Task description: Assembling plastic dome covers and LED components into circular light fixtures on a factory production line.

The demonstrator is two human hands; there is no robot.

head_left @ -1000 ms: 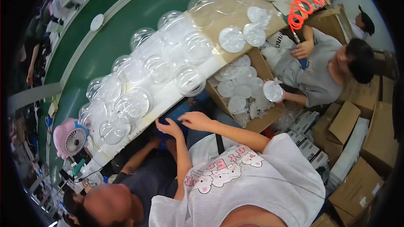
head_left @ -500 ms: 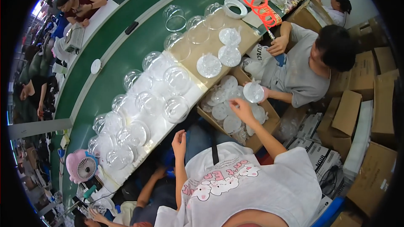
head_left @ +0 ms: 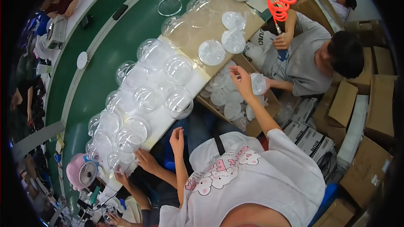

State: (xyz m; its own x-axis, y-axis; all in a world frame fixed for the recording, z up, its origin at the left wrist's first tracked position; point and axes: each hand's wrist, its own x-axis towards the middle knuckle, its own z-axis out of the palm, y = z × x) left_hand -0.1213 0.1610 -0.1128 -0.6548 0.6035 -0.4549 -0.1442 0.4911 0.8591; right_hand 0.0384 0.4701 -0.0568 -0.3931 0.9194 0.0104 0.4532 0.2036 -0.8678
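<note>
My left hand point(head_left: 177, 140) is raised beside the near edge of the white-covered table section. Its fingers are curled together with nothing visible in them. My right hand point(head_left: 240, 77) hovers over a cardboard box point(head_left: 272, 108) of film-wrapped clear round pieces point(head_left: 232, 110). Its fingers are apart and appear to hold nothing. Just right of it, a co-worker's hand holds another wrapped round piece point(head_left: 258, 84). That person's other hand grips a blue-handled tool point(head_left: 282, 54) on a coiled red hose point(head_left: 277, 4). Clear plastic domes point(head_left: 179, 101) crowd the white surface.
Wrapped discs point(head_left: 211, 52) lie on a brown cardboard sheet point(head_left: 195, 61). Behind the domes runs a curved green conveyor point(head_left: 105, 42). A pink fan point(head_left: 82, 171) stands at the left. Another person's hands point(head_left: 149, 162) reach among the near domes. Cardboard boxes point(head_left: 364, 176) are stacked at the right.
My right hand has moved slightly up and away. My left hand has barely shifted. Another person's hands have come onto the near domes. The view has shifted slightly.
</note>
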